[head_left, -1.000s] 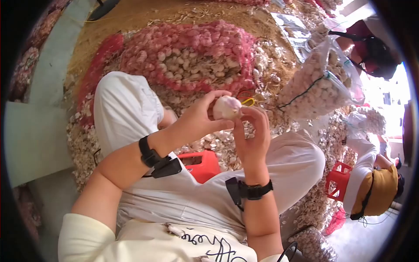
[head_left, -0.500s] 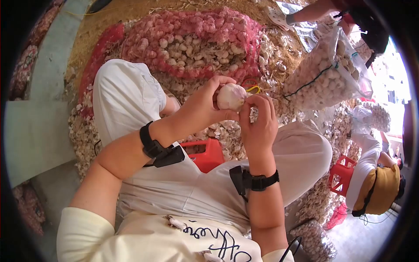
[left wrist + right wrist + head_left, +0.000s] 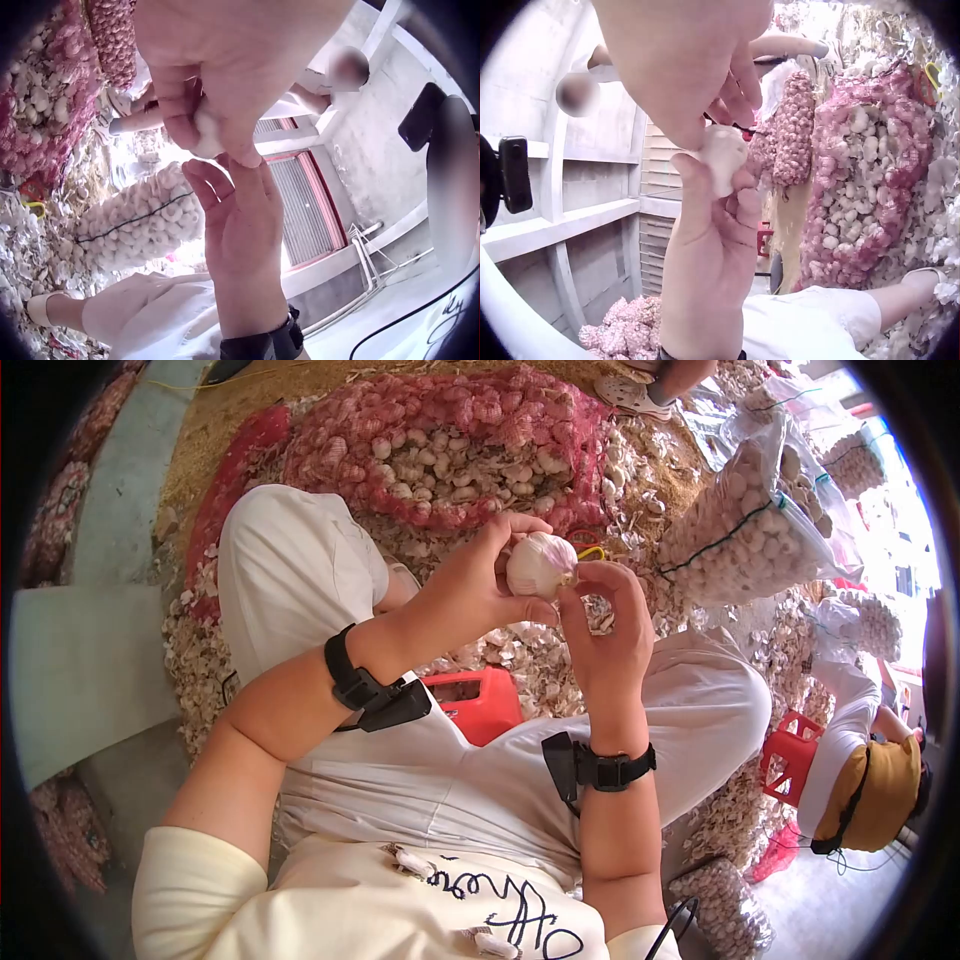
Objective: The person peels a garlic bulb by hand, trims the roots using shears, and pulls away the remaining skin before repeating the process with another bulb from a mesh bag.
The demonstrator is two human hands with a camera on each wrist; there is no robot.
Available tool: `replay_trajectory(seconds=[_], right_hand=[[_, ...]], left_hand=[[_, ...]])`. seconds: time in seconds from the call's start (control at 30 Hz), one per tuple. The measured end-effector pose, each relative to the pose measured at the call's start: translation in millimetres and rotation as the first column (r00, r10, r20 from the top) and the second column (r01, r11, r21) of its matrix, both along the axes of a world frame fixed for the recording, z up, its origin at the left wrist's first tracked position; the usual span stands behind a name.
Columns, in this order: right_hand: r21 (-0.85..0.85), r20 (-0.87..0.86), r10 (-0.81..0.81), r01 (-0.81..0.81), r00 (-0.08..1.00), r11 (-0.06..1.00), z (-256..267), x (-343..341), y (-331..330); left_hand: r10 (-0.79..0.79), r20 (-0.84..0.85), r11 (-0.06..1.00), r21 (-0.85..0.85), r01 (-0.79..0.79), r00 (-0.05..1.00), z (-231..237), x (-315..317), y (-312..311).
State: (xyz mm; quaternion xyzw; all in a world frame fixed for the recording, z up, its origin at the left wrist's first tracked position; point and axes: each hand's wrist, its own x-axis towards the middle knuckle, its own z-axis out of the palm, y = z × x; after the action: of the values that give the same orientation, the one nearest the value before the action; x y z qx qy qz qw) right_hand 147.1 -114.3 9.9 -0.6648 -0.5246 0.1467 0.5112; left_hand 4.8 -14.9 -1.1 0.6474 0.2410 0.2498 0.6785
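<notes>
A white and pale purple garlic bulb [image 3: 541, 565] is held up in front of the lap. My left hand [image 3: 480, 575] grips it from the left, fingers curled behind it and thumb below. My right hand [image 3: 612, 622] pinches at the bulb's right side with thumb and forefinger. In the left wrist view the bulb [image 3: 208, 131] is partly hidden by the left fingers. The right wrist view shows the bulb [image 3: 724, 157] between both hands.
An open red mesh sack [image 3: 450, 420] of garlic lies ahead, a clear bag [image 3: 745, 530] of bulbs right of it. Loose skins [image 3: 480, 660] cover the floor. A red plastic stool [image 3: 480, 705] sits between the legs. Another person [image 3: 865, 790] is at the right.
Both hands and the bulb have moved slightly up and to the right in the head view, the grip on it unchanged. The person at the upper right has shifted.
</notes>
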Motion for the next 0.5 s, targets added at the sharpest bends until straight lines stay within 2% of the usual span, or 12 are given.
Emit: replay_trajectory(seconds=[0.07,0.2,0.5], right_hand=[[0.038,0.075,0.013,-0.016,0.997,0.999,0,1,0],[0.089,0.059,0.010,-0.015,0.998,0.996,-1,-1,1],[0.128,0.128,-0.022,0.006,0.992,0.992,-7,-1,1]], left_hand=[[0.016,-0.057,1.000,0.028,-0.014,0.998,0,1,-1],[0.016,-0.065,1.000,0.017,-0.015,0.998,1,0,-1],[0.073,0.022,0.993,0.095,-0.075,0.997,-8,1,-3]])
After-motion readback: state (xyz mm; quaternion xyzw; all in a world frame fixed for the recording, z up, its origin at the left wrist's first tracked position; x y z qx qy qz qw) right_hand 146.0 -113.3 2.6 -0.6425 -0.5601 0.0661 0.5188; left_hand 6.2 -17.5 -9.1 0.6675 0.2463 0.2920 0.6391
